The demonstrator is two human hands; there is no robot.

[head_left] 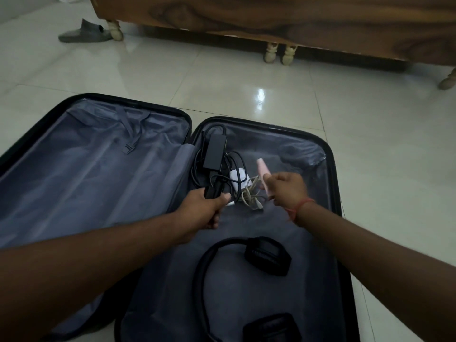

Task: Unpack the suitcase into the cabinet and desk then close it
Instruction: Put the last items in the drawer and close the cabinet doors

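Note:
A dark suitcase (332, 154) lies open flat on the floor, its grey lining showing in both halves. In the right half lie a black power adapter (215, 150) with tangled black cables, a white charger (237, 180) with a pale coiled cord (251, 195), and black headphones (266, 255) nearer to me. My left hand (206, 209) is closed around the black plug end of the adapter cable. My right hand (287, 190) grips a slim pink object (262, 170) beside the white cord. The left half holds only loose straps.
A wooden bed frame (271, 18) on pale carved legs spans the far side. A grey slipper (85, 32) sits by its left leg. Glossy white floor tiles (382, 149) surround the suitcase.

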